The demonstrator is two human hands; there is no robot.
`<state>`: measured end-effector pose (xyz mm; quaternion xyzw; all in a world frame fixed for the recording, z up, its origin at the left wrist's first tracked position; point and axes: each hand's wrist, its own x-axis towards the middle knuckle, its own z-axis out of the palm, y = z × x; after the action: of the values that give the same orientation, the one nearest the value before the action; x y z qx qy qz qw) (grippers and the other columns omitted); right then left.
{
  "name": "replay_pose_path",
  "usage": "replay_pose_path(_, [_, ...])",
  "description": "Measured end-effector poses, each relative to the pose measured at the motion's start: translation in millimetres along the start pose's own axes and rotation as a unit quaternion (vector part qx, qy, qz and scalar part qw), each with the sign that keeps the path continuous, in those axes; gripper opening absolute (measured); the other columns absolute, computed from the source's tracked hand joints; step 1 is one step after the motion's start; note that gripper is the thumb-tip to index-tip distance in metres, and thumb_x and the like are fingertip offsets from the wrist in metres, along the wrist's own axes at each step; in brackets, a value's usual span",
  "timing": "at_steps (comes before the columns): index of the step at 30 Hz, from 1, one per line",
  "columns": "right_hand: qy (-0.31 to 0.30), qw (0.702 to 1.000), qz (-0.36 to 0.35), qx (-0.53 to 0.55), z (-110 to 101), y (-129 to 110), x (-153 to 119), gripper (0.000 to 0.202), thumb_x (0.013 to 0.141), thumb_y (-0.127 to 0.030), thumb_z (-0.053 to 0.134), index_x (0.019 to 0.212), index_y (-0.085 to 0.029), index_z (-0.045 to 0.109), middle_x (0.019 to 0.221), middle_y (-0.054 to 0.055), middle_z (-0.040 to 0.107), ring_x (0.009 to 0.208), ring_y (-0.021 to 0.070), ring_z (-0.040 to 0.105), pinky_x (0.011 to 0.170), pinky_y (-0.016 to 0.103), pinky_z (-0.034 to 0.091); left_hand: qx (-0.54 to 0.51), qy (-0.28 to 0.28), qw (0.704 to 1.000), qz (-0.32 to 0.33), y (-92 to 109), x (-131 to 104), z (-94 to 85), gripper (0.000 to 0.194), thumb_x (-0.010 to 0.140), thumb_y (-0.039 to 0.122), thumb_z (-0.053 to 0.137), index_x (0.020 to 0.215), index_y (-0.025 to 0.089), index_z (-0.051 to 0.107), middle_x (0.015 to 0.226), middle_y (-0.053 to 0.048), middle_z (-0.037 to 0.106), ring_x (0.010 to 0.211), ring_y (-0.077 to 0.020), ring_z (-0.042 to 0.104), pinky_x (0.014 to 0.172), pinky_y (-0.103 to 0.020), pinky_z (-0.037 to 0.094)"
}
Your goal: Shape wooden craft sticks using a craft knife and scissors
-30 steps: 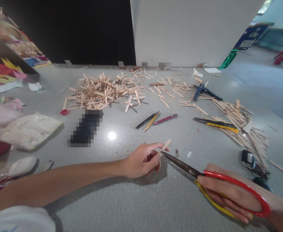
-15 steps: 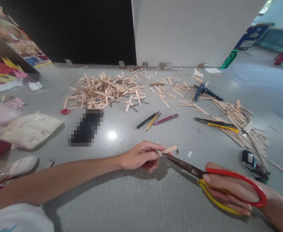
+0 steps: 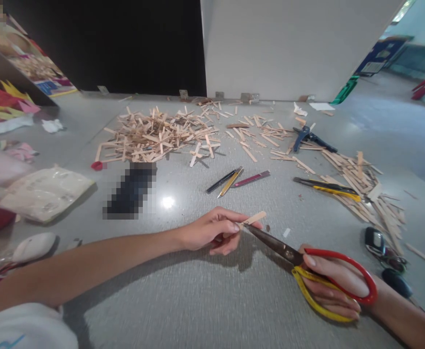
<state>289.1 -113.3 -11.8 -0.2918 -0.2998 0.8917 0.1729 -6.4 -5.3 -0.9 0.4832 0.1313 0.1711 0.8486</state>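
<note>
Leftward, paper [image 3: 8,104]: red and yellow spikes, between nine and ten o'clock on the table [image 3: 154,300].
Packet [image 3: 48,194]: clear wrap, flat at nine.
Mouse [image 3: 34,246]: white, between eight and nine.
Black panel [image 3: 118,48]: upright at eleven, along the table's far edge.
Dark block [image 3: 130,189]: pixelated, toward nine, just beside a glare spot.
Pile [image 3: 154,135]: pale wooden sticks, heaped and crossing, at ten.
Table: grey, finely streaked, shiny, specked with scraps.
Left hand [image 3: 212,230]: at six, thumb and forefinger pinching the stick, the others curled beneath.
Slim tools [image 3: 252,179]: three, black, yellow and purple, just right of centre.
Stick [image 3: 256,217]: pale, rounded end up and outward, at four, in the left fingertips above the table.
Scissors [image 3: 275,245]: at four, dark blade tips meeting the stick beside those fingertips; red and yellow handles.
White panel [image 3: 277,48]: upright at one, next to the black panel.
Pliers [image 3: 305,138]: blue, between two and three, among sticks.
Cutter [image 3: 326,186]: black and yellow, at three.
Right hand [image 3: 338,286]: at four, fingers wrapped together through the scissors' handles.
Loose sticks [image 3: 357,169]: spread at three.
Keys [image 3: 375,242]: between three and four.
Room: smooth bluish floor [image 3: 390,111] and a blue board [image 3: 381,55] toward two.
</note>
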Motion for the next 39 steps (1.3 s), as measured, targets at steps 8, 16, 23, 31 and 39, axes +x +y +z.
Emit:
replay_pose_path(8, [-0.071, 0.996, -0.009, 0.058, -7.6, 6.6, 8.9, 0.083, 0.095, -0.084, 0.058, 0.042, -0.024, 0.036, 0.023, -0.011, 0.030, 0.009, 0.0042, 0.016, 0.015, 0.012, 0.024, -0.013, 0.007, 0.999, -0.029, 3.8, -0.8, 0.9, 0.046, 0.096, 0.022, 0.060, 0.138, 0.013, 0.075, 0.056, 0.004, 0.062, 0.036, -0.0072, 0.039, 0.038, -0.017, 0.031])
replay_pose_path(16, [-0.086, 0.994, -0.038, 0.062, -12.4, 8.8, 14.9, 0.086, 0.089, -0.090, 0.060, 0.041, -0.024, 0.033, 0.021, -0.009, 0.030, 0.010, 0.0054, 0.013, 0.014, 0.015, 0.022, -0.002, 0.037, 0.999, -0.024, 6.2, -0.9, 4.4, 0.041, 0.097, 0.027, 0.060, 0.133, 0.012, 0.072, 0.055, 0.005, 0.063, 0.033, -0.0075, 0.042, 0.037, -0.019, 0.030])
replay_pose_path(23, [0.023, 0.993, -0.114, -0.011, 11.3, 10.9, 4.9, 0.077, 0.088, -0.095, 0.053, 0.069, -0.021, 0.057, 0.038, -0.010, 0.041, 0.024, 0.0056, 0.030, 0.031, 0.016, 0.035, 0.102, 0.203, 0.973, 0.033, 3.1, -4.5, 27.8, 0.029, 0.108, 0.049, 0.060, 0.111, 0.022, 0.047, 0.081, -0.002, 0.077, 0.044, -0.0097, 0.062, 0.041, -0.019, 0.034])
replay_pose_path(31, [0.112, 0.969, -0.116, -0.186, 35.4, 7.9, -0.2, 0.072, 0.096, -0.090, 0.043, 0.078, -0.022, 0.056, 0.050, -0.008, 0.044, 0.036, 0.0083, 0.038, 0.041, 0.019, 0.040, 0.175, 0.224, 0.957, 0.053, 1.5, -8.3, 39.5, 0.041, 0.108, 0.056, 0.057, 0.125, 0.022, 0.043, 0.091, -0.005, 0.077, 0.047, -0.0107, 0.065, 0.042, -0.019, 0.039])
replay_pose_path(39, [0.132, 0.968, -0.103, -0.186, 42.8, 4.3, 3.2, 0.075, 0.093, -0.093, 0.044, 0.073, -0.021, 0.055, 0.051, -0.007, 0.043, 0.035, 0.0067, 0.036, 0.039, 0.018, 0.040, 0.246, 0.213, 0.943, 0.073, -5.5, -12.3, 41.3, 0.039, 0.114, 0.048, 0.047, 0.138, 0.018, 0.043, 0.096, -0.009, 0.079, 0.051, -0.0094, 0.066, 0.044, -0.018, 0.042])
